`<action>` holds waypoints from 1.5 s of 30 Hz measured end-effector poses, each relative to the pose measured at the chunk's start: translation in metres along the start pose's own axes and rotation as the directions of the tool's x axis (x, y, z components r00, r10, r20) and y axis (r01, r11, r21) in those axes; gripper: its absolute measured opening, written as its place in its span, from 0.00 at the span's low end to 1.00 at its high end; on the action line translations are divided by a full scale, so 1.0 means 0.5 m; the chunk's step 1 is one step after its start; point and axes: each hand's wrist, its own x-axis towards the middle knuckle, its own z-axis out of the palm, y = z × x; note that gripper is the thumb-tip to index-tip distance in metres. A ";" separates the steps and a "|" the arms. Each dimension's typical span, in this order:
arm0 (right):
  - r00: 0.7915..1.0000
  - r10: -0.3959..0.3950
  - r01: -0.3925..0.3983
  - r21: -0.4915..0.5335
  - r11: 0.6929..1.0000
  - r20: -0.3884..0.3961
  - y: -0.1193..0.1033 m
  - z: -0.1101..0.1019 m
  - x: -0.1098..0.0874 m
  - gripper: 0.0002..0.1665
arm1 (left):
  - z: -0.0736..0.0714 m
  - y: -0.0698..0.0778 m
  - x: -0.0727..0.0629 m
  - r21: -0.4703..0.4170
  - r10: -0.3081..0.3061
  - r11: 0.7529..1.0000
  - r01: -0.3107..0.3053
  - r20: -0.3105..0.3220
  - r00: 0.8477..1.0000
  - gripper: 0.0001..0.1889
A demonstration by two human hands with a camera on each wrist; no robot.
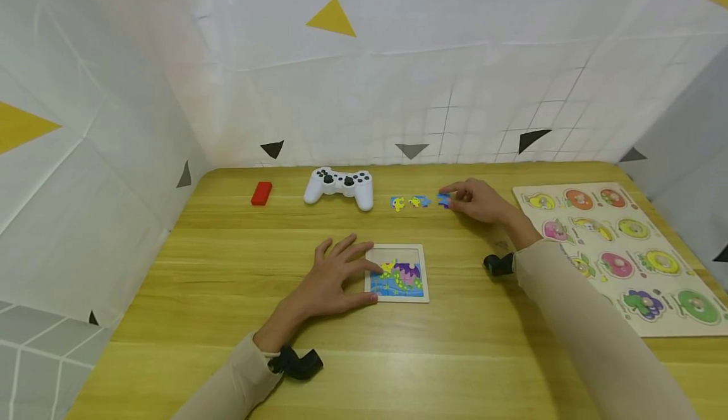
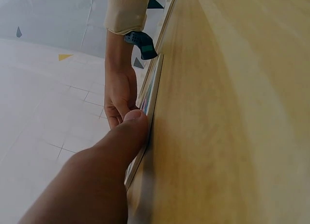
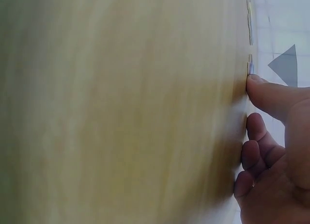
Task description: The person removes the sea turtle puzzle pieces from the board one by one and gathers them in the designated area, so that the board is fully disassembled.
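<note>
In the head view, a square jigsaw tray (image 1: 425, 275) with a pale rim lies on the table, its lower part filled with blue, purple and green pieces. My left hand (image 1: 335, 281) rests along the tray's left side with fingers spread; the thumb touches the rim in the left wrist view. Farther back, my right hand (image 1: 478, 200) pinches a blue puzzle piece (image 1: 443, 199) between thumb and forefinger, at the tabletop. The other fingers of this hand (image 3: 271, 146) are bent near the wood. Left of it lie two loose pieces, one yellow and blue (image 1: 397, 203), another similar (image 1: 419, 201).
A white game controller (image 1: 339, 186) sits at the back, with a red block (image 1: 261, 193) to its left. On the right lies a large wooden fruit-and-vegetable puzzle board (image 1: 591, 249), partly under my right forearm. Pale cloth walls enclose the wooden table (image 1: 227, 281).
</note>
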 end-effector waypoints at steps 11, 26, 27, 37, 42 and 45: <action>0.999 0.039 -0.040 0.076 0.996 0.011 -0.003 -0.001 -0.009 0.24 | -0.001 0.000 -0.001 0.000 -0.004 1.000 0.004 0.010 1.000 0.23; 0.996 0.062 -0.050 0.179 0.983 -0.066 -0.033 0.011 -0.020 0.27 | 0.001 -0.006 0.001 0.009 0.009 1.000 -0.009 -0.009 1.000 0.23; 0.995 0.060 -0.045 0.181 0.982 -0.074 -0.036 0.013 -0.021 0.26 | 0.001 -0.006 0.001 0.010 0.008 1.000 -0.008 -0.010 1.000 0.23; 0.991 -0.073 0.092 0.172 0.981 -0.111 -0.092 0.042 -0.022 0.22 | -0.002 -0.002 0.003 0.008 0.004 1.000 -0.004 -0.012 1.000 0.23; 0.975 -0.217 0.223 0.140 0.965 -0.056 -0.127 0.061 -0.033 0.18 | -0.002 -0.003 0.003 0.013 -0.004 1.000 0.004 -0.006 1.000 0.23; 0.964 -0.264 0.263 0.134 0.955 -0.011 -0.147 0.071 -0.042 0.18 | -0.002 -0.003 0.002 0.011 -0.003 1.000 0.003 -0.006 1.000 0.23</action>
